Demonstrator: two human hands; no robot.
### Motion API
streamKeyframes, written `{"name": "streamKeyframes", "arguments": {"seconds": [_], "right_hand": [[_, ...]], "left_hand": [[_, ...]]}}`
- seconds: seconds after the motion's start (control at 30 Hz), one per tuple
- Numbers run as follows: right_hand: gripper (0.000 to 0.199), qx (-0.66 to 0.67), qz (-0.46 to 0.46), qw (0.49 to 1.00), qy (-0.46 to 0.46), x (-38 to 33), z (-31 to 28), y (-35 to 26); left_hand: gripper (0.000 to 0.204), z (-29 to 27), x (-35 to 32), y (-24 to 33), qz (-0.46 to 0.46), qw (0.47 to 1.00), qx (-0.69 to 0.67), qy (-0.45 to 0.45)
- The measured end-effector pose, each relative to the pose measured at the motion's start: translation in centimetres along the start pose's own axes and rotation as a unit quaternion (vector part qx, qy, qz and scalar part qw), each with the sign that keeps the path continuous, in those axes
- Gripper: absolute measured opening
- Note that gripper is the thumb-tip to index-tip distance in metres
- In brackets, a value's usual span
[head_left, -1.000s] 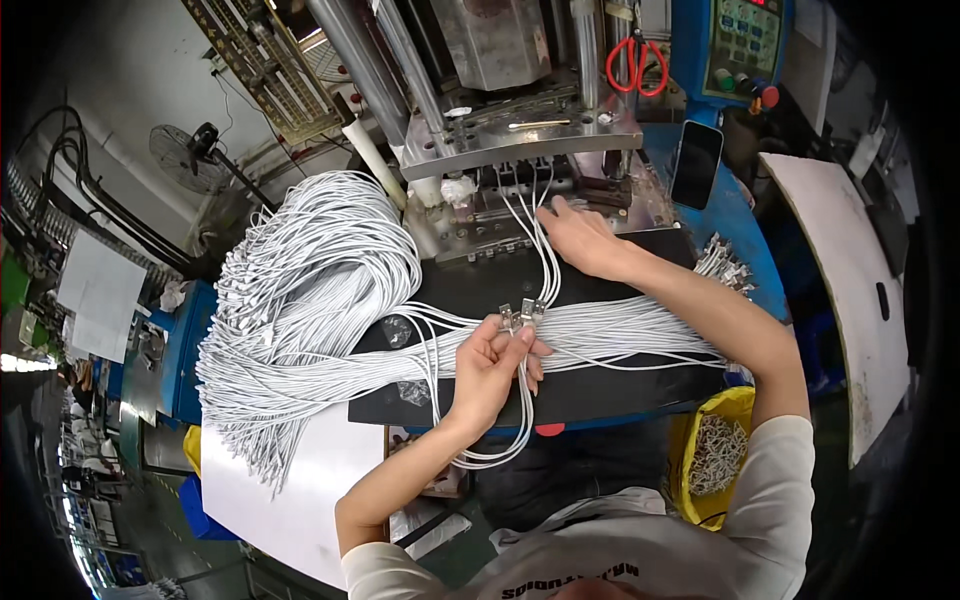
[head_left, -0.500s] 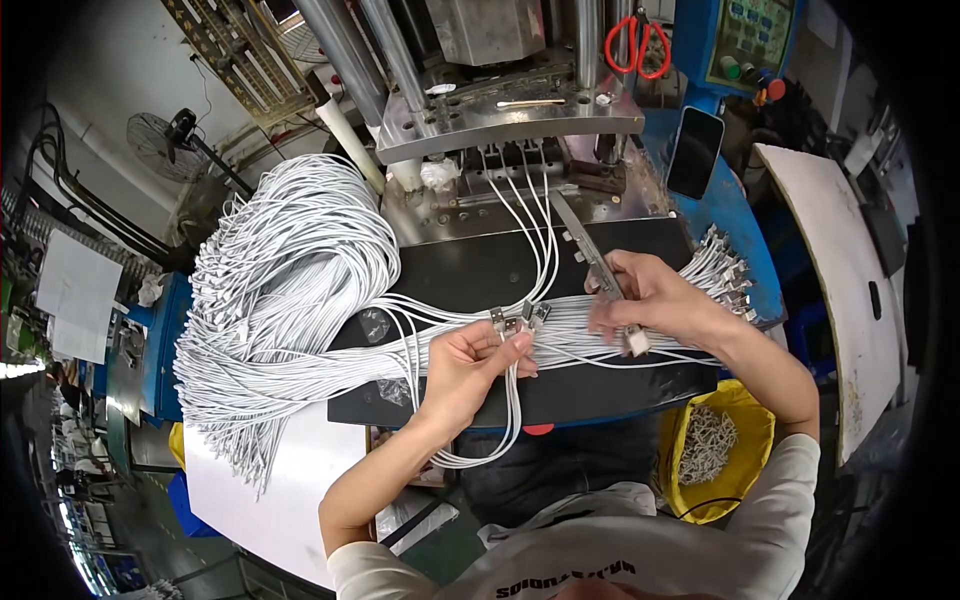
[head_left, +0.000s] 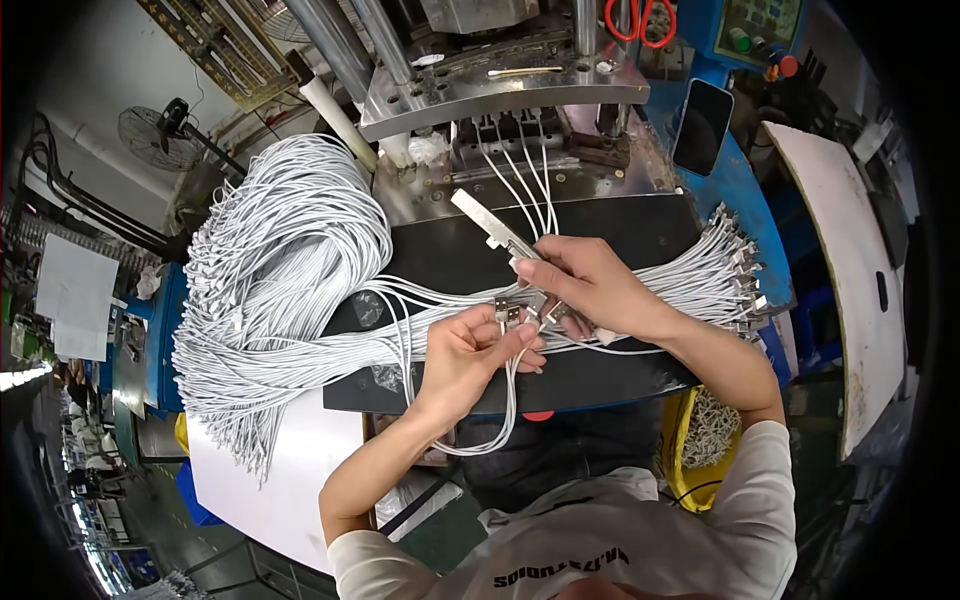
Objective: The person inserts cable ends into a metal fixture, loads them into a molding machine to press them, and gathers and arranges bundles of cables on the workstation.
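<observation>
My left hand (head_left: 470, 355) is closed in a pinch on a few white cables, their metal USB-type plugs (head_left: 507, 309) sticking up past the fingertips. A narrow metal bar (head_left: 488, 220) with small blocks along it slants up and left out of my right hand (head_left: 605, 290), which is closed round its lower part. The fingers of my right hand are close beside the plugs; whether they touch them is hard to see. Beneath both hands a thick bundle of white cables (head_left: 380, 352) crosses the black work surface (head_left: 430, 258).
Ahead stands a metal press (head_left: 620, 85), with several white cables (head_left: 515, 180) running out of its lower block. A large cable coil (head_left: 290, 220) lies at left. At right are a phone (head_left: 700, 127), red-handled scissors (head_left: 657, 25) and a yellow bin (head_left: 680, 465) holding small white pieces.
My right hand has moved left with the metal bar, bringing it to the plugs in my left hand. The bar now leans further left. My left hand keeps its pinch.
</observation>
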State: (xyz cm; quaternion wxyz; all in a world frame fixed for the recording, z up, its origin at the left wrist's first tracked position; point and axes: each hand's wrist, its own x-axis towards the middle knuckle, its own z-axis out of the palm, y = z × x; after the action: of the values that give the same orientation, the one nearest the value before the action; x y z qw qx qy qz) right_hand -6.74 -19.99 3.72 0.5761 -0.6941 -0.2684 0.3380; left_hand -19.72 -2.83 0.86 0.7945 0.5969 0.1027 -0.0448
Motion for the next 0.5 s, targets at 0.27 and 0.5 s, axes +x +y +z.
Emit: {"name": "streamKeyframes", "arguments": {"seconds": [0.27, 0.5], "right_hand": [[0.048, -0.083, 0.012, 0.995, -0.048, -0.8, -0.7, -0.2], [0.046, -0.102, -0.004, 0.995, -0.011, -0.9, 0.0, 0.4]], "left_hand": [[0.012, -0.6, -0.1, 0.1, -0.044, 0.994, 0.092, -0.035], [0.013, -0.6, 0.1, -0.1, -0.017, 0.994, 0.097, -0.035]]}}
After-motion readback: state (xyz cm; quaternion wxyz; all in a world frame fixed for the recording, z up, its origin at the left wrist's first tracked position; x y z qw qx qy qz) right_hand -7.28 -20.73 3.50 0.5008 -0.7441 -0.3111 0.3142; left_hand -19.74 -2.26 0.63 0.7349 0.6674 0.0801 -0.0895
